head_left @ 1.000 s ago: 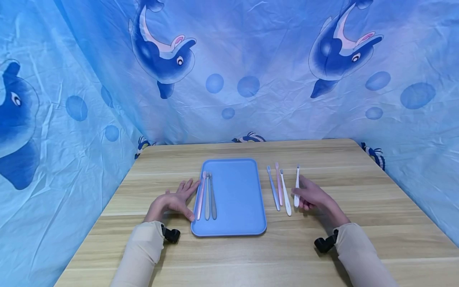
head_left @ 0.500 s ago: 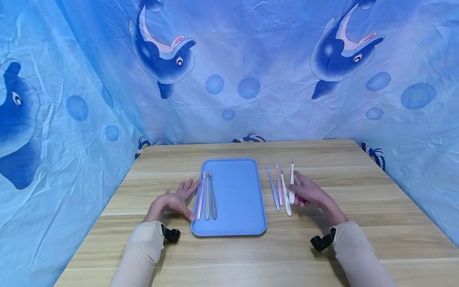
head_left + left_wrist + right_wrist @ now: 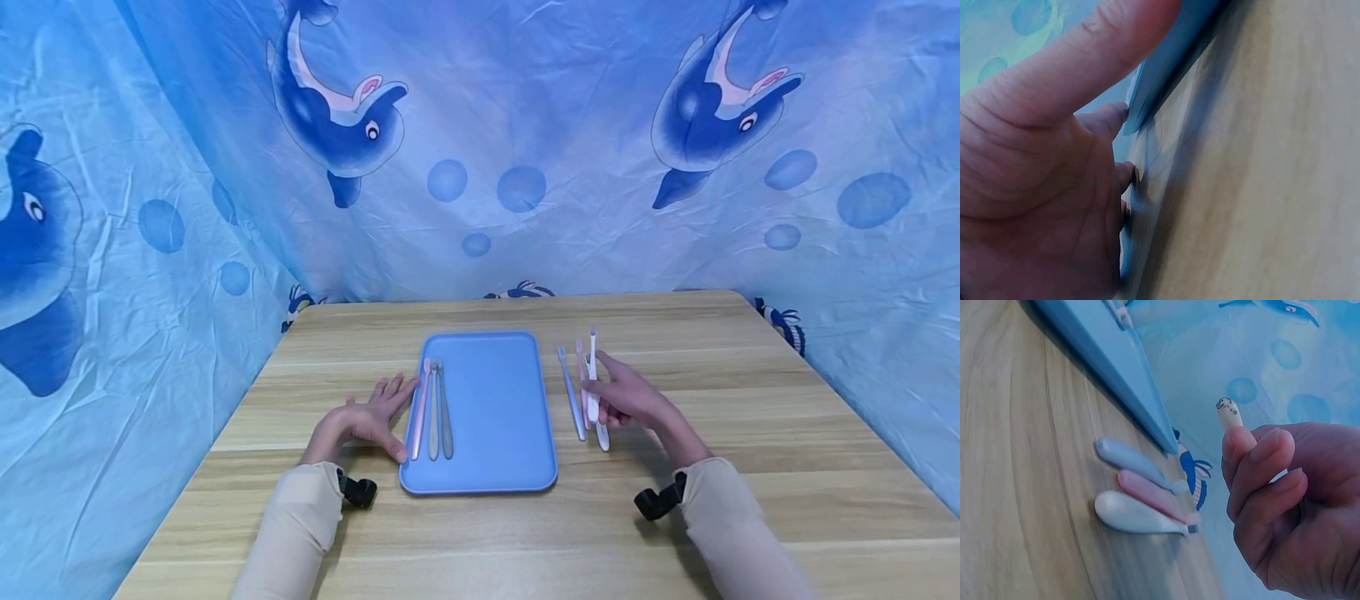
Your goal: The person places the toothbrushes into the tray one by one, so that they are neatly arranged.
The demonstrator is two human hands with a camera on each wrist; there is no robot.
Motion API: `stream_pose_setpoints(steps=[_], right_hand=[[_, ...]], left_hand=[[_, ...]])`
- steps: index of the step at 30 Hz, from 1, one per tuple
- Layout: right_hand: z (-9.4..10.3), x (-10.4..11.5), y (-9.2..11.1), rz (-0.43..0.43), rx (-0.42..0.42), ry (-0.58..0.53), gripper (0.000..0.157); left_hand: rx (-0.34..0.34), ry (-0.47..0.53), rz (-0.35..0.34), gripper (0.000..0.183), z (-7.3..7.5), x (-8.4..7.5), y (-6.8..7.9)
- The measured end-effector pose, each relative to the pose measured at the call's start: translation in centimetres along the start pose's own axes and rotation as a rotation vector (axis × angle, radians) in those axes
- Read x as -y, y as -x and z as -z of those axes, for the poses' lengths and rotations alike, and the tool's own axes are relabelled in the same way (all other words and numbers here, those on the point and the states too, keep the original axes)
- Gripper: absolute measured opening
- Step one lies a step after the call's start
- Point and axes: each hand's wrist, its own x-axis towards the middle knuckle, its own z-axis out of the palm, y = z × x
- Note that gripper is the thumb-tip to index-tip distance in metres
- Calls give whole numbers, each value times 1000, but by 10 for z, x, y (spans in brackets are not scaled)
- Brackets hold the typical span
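My right hand (image 3: 633, 396) pinches a white toothbrush (image 3: 593, 400) by its handle and holds it off the table, in front of another white toothbrush (image 3: 603, 438). The held handle's end (image 3: 1229, 415) pokes out past my fingertips in the right wrist view. Beside it on the wood lie a blue toothbrush (image 3: 572, 398) and a pink toothbrush (image 3: 581, 367), partly hidden. With fingers spread, my left hand (image 3: 371, 419) touches the left rim of a blue tray (image 3: 495, 408). Along the tray's left side lie a pink toothbrush (image 3: 421, 417), a light grey toothbrush (image 3: 433, 429) and a darker grey toothbrush (image 3: 446, 425).
The wooden table (image 3: 480, 550) ends at a blue curtain (image 3: 480, 125) printed with dolphins, behind and on both sides. A black wrist camera (image 3: 358, 492) sits on the left wrist, and another black wrist camera (image 3: 660, 498) on the right.
My right hand has moved left with the white toothbrush, from beside the other white one to above it. The left hand and the tray stay put.
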Motion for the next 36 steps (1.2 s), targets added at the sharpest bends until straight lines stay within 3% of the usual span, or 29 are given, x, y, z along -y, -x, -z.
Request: stream_pose_setpoints(steps=[10,22,26,36], right_hand=[[-11,7,-5,40,33,-21,76],[-25,12,-9,53,46,-11,74],[-31,14,-11,35,53,-10,77],[-48,21,-17,28,72,3,77]], left_hand=[[-3,-1,-4,148,-1,0,2],[18,20,-25,148,8,-22,20],[12,-5,-2,149,6,-17,15],[21,24,-27,149,6,-15,16]])
